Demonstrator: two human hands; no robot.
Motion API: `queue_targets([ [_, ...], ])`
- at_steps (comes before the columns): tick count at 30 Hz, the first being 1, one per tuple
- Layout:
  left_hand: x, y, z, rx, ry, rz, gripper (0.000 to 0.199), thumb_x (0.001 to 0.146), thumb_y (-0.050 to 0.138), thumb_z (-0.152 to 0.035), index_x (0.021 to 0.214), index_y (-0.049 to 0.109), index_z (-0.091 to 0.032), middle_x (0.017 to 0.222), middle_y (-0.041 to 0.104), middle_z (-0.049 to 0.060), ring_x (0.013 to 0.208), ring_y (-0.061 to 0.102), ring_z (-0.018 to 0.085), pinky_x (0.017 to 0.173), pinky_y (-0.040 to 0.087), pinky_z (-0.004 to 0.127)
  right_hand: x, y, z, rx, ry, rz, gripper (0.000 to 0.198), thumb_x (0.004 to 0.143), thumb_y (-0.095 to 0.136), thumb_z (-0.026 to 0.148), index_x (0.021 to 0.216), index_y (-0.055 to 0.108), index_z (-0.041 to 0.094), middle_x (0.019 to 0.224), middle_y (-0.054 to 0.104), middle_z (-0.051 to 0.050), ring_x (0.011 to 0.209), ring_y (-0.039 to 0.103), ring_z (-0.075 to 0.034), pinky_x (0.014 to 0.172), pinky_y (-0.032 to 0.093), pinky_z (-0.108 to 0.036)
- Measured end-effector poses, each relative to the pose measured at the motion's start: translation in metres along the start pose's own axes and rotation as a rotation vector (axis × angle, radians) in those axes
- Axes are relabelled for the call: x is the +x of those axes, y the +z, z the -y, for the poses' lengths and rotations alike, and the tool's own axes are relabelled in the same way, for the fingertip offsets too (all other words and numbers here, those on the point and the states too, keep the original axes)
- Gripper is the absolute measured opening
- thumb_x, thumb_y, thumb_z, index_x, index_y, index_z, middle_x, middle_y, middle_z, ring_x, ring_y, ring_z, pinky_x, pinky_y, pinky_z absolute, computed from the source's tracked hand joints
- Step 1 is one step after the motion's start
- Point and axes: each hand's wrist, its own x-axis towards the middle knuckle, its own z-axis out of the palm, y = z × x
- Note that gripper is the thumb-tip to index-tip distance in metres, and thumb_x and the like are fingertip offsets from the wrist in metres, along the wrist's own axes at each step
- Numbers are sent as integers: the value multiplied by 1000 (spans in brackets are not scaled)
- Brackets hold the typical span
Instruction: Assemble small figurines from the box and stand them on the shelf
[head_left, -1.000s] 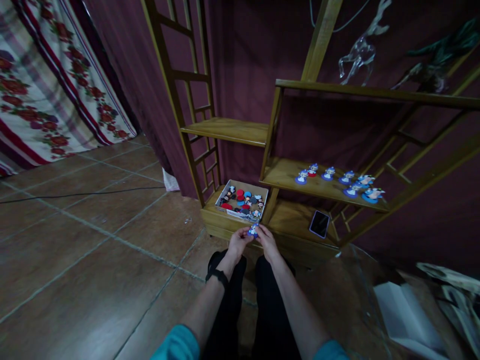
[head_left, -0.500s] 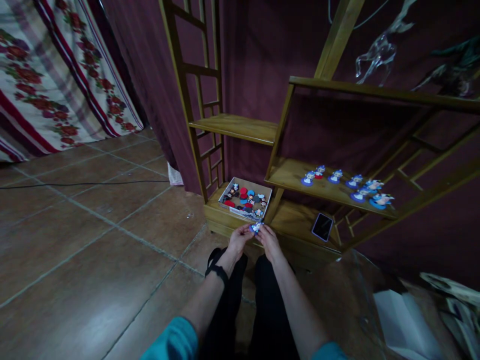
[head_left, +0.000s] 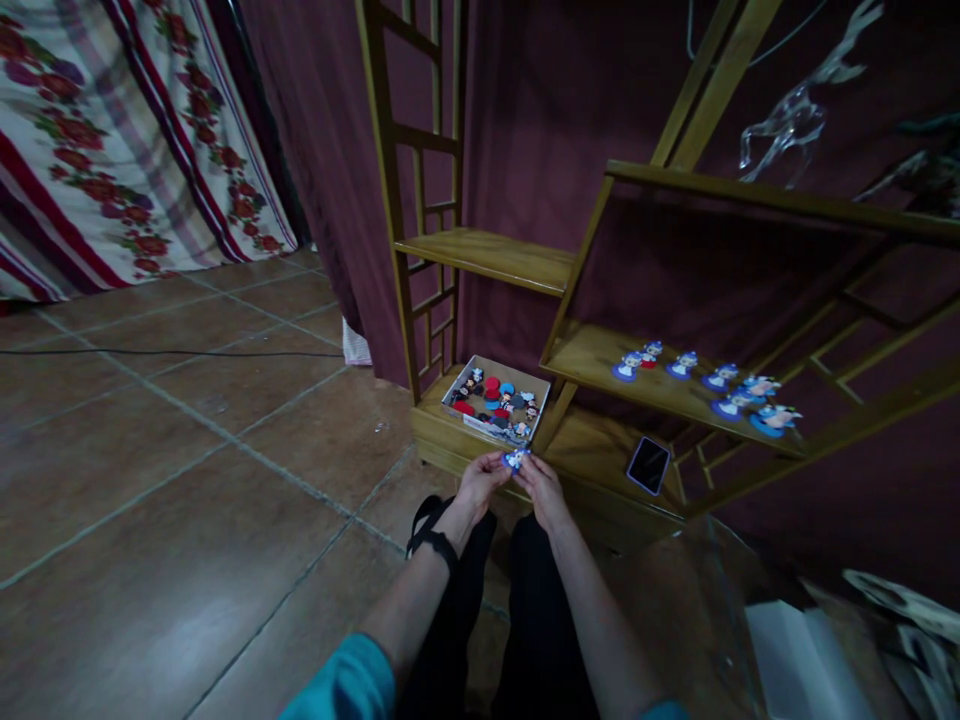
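Between the fingers of both hands is a small figurine (head_left: 516, 459), white and blue-purple. My left hand (head_left: 480, 482) pinches it from the left and my right hand (head_left: 544, 488) grips it from the right. Just beyond my fingers a shallow cardboard box (head_left: 541, 383) rests on the low shelf, with several figurines and red, blue and dark round pieces lying in it. To the right, several similar figurines (head_left: 682, 364) stand on round bases on a raised shelf (head_left: 589, 345). The figurine's underside is hidden by my fingers.
A phone (head_left: 649, 466) lies on the low shelf at right. Wooden uprights (head_left: 394, 200) and a short upper shelf (head_left: 487, 254) frame the box. A glass animal ornament (head_left: 795, 115) stands at upper right. A white box-like object (head_left: 791, 655) is on the floor at right.
My view has shifted slightly, so the shelves appear further right. Both hands still hold the figurine in front of the box, and it looks turned a little.
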Motion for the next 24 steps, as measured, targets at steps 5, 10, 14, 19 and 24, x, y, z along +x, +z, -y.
queue_targets([
  [5, -3, 1, -2, -30, -32, 2, 45, 53, 77, -7, 96, 63, -14, 75, 66, 4, 68, 61, 13, 71, 46, 26, -2, 3, 0, -66, -13, -49, 35, 66, 68, 44, 92, 66, 20, 101, 68, -7, 97, 62, -22, 83, 49, -37],
  [10, -4, 1, -4, -60, -54, 51, 42, 56, 74, -5, 96, 65, -13, 81, 67, 7, 70, 62, 13, 71, 47, 26, -6, 7, -2, -71, -60, -26, 36, 65, 68, 38, 95, 66, 20, 105, 67, -6, 101, 60, -23, 86, 47, -36],
  [14, -4, 1, -6, -93, -67, 74, 39, 58, 71, -3, 95, 65, -14, 84, 67, 6, 73, 62, 12, 73, 48, 25, -7, 8, -3, -91, -109, 6, 36, 63, 67, 31, 97, 67, 20, 105, 67, -5, 105, 57, -23, 92, 43, -36],
  [19, -5, 2, -8, -93, -87, 80, 38, 61, 71, -3, 96, 65, -14, 89, 68, 8, 78, 63, 13, 77, 48, 26, -8, 8, -4, -89, -115, 3, 40, 62, 67, 29, 100, 65, 20, 107, 66, -4, 106, 56, -24, 93, 42, -37],
  [24, -5, 3, -9, -79, -80, 68, 36, 61, 72, -5, 95, 65, -12, 86, 68, 8, 77, 63, 13, 79, 48, 26, -7, 8, -5, -48, -75, -29, 38, 61, 70, 32, 97, 65, 21, 107, 66, -6, 101, 59, -23, 86, 47, -37],
])
